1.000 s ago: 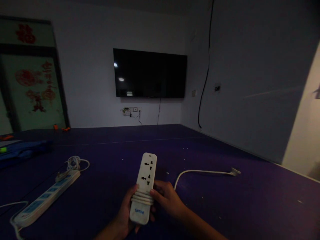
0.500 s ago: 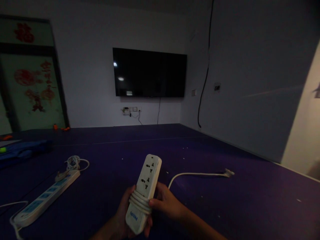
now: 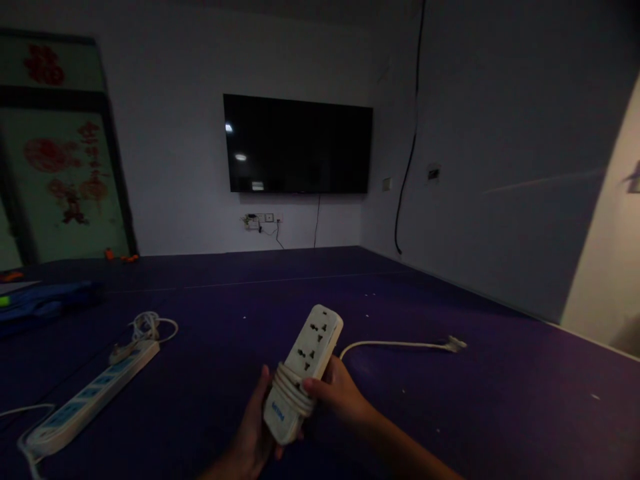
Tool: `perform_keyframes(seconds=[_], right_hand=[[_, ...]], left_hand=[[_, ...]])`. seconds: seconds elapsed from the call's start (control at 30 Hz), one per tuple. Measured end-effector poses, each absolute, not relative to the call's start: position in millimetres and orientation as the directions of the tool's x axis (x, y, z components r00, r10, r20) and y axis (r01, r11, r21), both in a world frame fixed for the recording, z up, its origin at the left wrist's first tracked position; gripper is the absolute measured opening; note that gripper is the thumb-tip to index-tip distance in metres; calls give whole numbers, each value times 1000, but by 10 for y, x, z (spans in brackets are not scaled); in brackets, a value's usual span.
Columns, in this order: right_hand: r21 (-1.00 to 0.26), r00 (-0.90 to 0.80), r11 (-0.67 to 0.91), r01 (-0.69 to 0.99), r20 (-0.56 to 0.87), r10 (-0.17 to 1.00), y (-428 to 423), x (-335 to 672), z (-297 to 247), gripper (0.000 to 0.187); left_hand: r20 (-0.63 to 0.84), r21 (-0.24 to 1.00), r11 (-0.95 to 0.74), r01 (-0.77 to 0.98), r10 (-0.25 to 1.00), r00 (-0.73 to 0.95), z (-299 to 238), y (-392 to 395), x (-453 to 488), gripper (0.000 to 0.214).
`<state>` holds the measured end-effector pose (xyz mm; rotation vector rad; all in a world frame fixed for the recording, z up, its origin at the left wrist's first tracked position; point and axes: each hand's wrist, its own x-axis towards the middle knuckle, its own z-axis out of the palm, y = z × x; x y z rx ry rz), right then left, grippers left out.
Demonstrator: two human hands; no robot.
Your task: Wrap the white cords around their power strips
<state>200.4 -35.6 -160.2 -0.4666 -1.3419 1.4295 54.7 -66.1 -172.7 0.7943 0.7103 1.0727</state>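
A white power strip (image 3: 305, 370) with its cord wound round its middle is held above a purple surface (image 3: 210, 347). My left hand (image 3: 257, 430) grips its lower end from beneath and the left. My right hand (image 3: 337, 393) pinches the wound cord on the strip's right side. The rest of the white cord (image 3: 395, 345) runs right across the surface and ends in a plug (image 3: 455, 344). The strip tilts to the upper right.
A second, longer power strip (image 3: 87, 400) with blue sockets lies at the left with its coiled cord (image 3: 150, 325). A blue object (image 3: 40, 300) sits at the far left. A dark TV (image 3: 297, 145) hangs on the far wall. A grey wall borders the right.
The strip has tilted from nearly upright toward the right. The loose cord and plug have slid slightly left on the surface. Both hands keep their hold.
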Motion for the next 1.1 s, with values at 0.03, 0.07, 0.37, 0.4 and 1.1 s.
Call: perform_keyframes(seconds=[0.03, 0.07, 0.37, 0.4, 1.1], right_hand=[[-885, -340, 209, -416, 364, 867, -348, 2009, -1598, 57], [-886, -334, 211, -413, 363, 870, -342, 2012, -1594, 57], [-898, -293, 216, -383, 340, 894, -357, 1988, -1573, 46], [-901, -292, 216, -376, 337, 895, -359, 1981, -1580, 45], [-905, -399, 353, -239, 423, 814, -397, 1997, -1493, 42]], left_hand=[[-85, 861, 196, -469, 965, 247, -1740, -668, 552, 64], [-45, 881, 123, -456, 983, 179, -1748, -677, 557, 62], [384, 923, -383, 32, 923, -33, -1631, -818, 620, 115], [412, 909, -407, 96, 910, -46, -1627, -834, 629, 111], [218, 930, -209, -301, 976, -4, -1607, -836, 652, 85]])
